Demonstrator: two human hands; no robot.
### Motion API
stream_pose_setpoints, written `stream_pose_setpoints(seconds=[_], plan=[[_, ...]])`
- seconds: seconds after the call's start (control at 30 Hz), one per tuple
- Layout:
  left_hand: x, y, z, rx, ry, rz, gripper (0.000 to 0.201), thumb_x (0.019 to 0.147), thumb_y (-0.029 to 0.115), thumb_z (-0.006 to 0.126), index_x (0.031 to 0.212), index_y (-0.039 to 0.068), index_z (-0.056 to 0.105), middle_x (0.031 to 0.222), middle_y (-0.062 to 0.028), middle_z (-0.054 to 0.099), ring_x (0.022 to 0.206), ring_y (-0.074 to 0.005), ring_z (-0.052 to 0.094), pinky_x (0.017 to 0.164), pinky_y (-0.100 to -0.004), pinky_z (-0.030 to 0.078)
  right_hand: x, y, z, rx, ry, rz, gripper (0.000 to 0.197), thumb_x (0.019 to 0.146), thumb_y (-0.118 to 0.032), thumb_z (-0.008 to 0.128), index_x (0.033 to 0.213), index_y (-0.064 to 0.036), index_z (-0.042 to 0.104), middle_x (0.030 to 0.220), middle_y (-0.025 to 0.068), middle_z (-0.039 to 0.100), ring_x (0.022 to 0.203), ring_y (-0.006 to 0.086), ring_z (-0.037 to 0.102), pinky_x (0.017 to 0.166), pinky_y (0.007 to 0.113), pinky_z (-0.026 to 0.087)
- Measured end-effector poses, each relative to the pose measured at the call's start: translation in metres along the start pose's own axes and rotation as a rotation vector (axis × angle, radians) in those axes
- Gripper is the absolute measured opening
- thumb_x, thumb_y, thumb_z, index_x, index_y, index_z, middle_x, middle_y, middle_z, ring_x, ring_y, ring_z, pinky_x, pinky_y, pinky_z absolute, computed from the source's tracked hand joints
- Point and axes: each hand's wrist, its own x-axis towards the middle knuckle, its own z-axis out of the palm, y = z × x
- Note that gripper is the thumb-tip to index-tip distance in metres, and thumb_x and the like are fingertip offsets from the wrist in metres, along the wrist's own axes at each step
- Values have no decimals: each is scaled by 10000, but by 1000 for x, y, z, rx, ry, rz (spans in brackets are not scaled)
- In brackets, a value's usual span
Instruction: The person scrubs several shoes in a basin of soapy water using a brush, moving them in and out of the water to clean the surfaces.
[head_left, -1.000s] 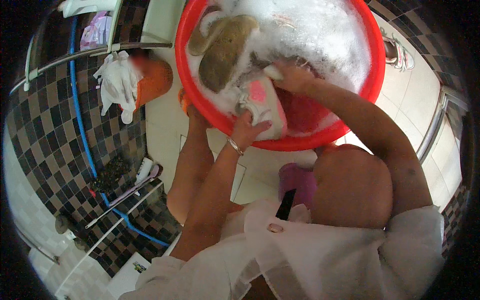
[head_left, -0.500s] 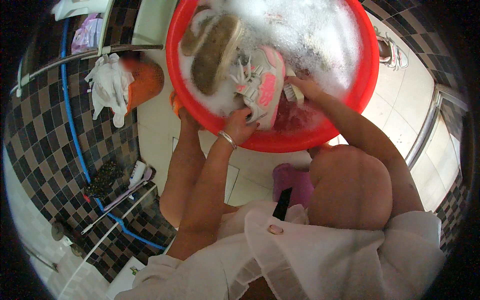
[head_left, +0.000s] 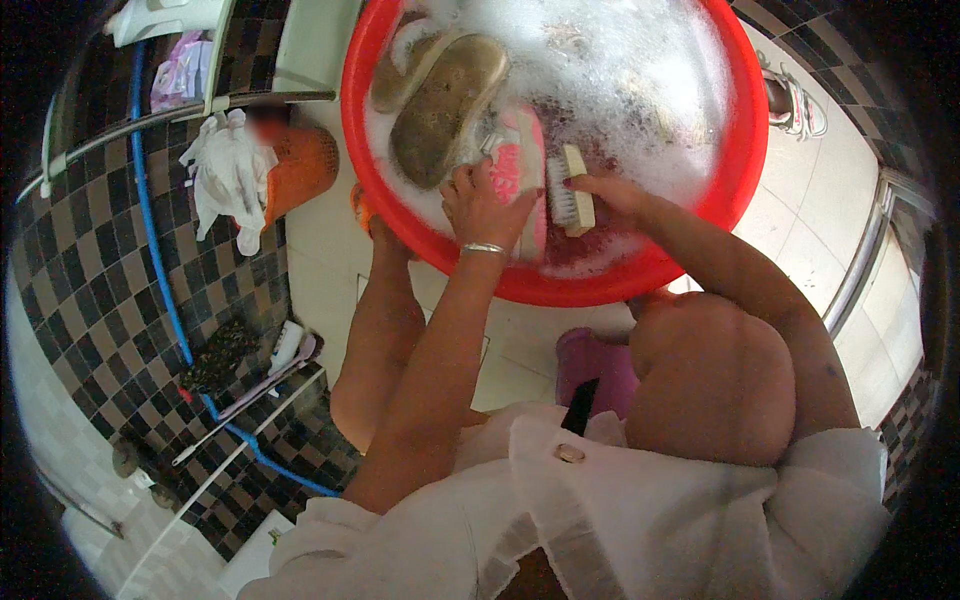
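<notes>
A white and pink sneaker [head_left: 512, 168] stands tilted in the suds, near the front of a red basin [head_left: 590, 291]. Around its upper my left hand [head_left: 490, 205] is closed, with a bracelet at the wrist. My right hand [head_left: 618, 200] grips a scrub brush [head_left: 575, 190] with a cream back and pale bristles. Those bristles face the sneaker's sole, close beside it. Left of the sneaker, a shoe with a brown sole turned up [head_left: 445, 115] lies in the foam. Another similar shoe [head_left: 398, 80] is partly hidden behind it.
An orange basket [head_left: 303, 172] with white cloth [head_left: 226, 175] over its rim stands left of the basin. Pale shoes [head_left: 798, 105] are on the tiles at right. A blue hose [head_left: 150, 250] runs along the left wall. A purple bucket-like thing [head_left: 590, 365] is between my legs.
My left hand has shifted from the sneaker's near end onto its upper, and the sneaker has turned more onto its side. The brush has come up out of the suds into fuller view.
</notes>
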Motion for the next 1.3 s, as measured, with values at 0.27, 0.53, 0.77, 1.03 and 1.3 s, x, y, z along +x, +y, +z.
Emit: stream_pose_setpoints(seconds=[0.27,0.53,0.77,1.03,1.3], plan=[[17,-19,14,179,138,185,268,743,323,560,848,77,579,913,-105,546,938,-313,428,816,-469,302,1,5,7,-67,-27,-44,485,795,-224,565,1202,-34,382,1054,155,533,937,287,550,776,430,475],[25,-43,34,-336,-39,-96,220,767,189,527,874,11,597,832,-161,584,814,-322,526,798,-415,369,12,5,-20,-787,314,-320,750,723,-477,605,1253,-12,351,1117,178,516,976,271,513,843,349,394],[24,-33,43,-748,-246,-386,197,751,107,555,901,-12,603,829,-161,604,766,-253,571,733,-340,439,-9,-25,13,-578,545,-690,594,807,-382,553,1271,-75,347,1092,175,526,953,238,526,807,355,434],[20,2,16,-691,-480,-232,269,701,49,565,961,-20,574,955,-139,565,878,-212,536,736,-313,444,-21,-69,79,-1927,653,-524,597,822,-410,477,1336,-208,250,1235,208,378,1083,395,437,897,487,361],[-10,-3,9,-936,17,-350,299,710,78,621,989,-6,554,827,-160,573,765,-331,546,756,-390,434,-32,-64,18,-1871,736,-433,614,790,-411,504,1329,-251,258,1196,196,410,1064,376,459,861,436,408]])
